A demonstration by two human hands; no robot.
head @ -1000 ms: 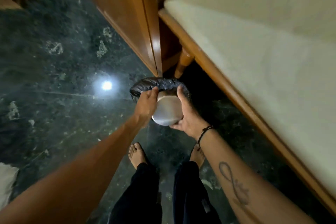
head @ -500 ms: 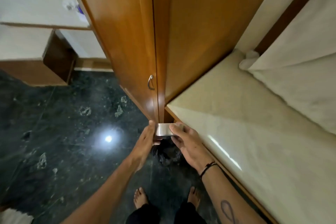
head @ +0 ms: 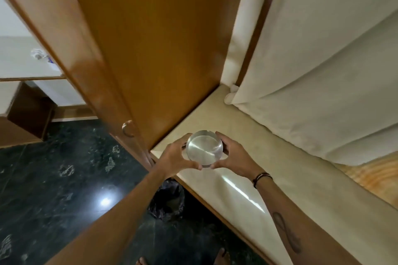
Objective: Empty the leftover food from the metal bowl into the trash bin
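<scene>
Head view looks down on a person standing between a wooden cupboard (head: 133,54) and a pale bench (head: 247,178). Both hands cup the metal bowl (head: 204,148) from opposite sides: the left hand (head: 175,158) wraps its 9 o'clock side, the right hand (head: 233,156) its 3 o'clock side, fingers and thumbs closed around the wall. The bowl sits mouth up, over the near corner of the bench. I cannot tell whether it rests on the surface or hangs just above it. Its inside shines bare; I see no food in it, so I judge the emptying done and this to be the setting down.

The trash bin (head: 167,200), lined with a dark bag, stands on the dark floor (head: 64,178) at about 7 o'clock from the bowl, tucked under the bench edge and partly hidden by the left forearm.

Risks, as I judge them: the bowl is close to the corner, so if released with part of its base past the edge it could tip off and clatter to the floor or into the bin. Smooth metal held only by fingertips could slip if any grease lingers. Bare feet (head: 221,255) stand right below, at 6 o'clock, where a dropped bowl would land. The cupboard's knob (head: 128,128) juts out just beside the left hand, an easy knock for knuckles.
</scene>
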